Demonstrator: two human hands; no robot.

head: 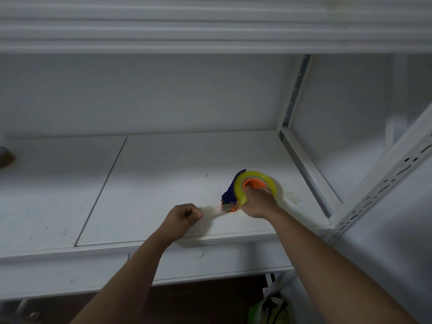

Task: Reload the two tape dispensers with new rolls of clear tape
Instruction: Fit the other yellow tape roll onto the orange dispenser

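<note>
Both hands busy — right grip (258, 202) clamps dispenser (230, 195) and roll (238, 185); left grip (184, 217) pinches tape (214, 210).

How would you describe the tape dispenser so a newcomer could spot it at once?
On the white shelf, look toward its right end near the perforated metal upright. The tape dispenser lies under the right hand, dark blue and orange with a yellowish clear roll, the only colourful item there.
</note>
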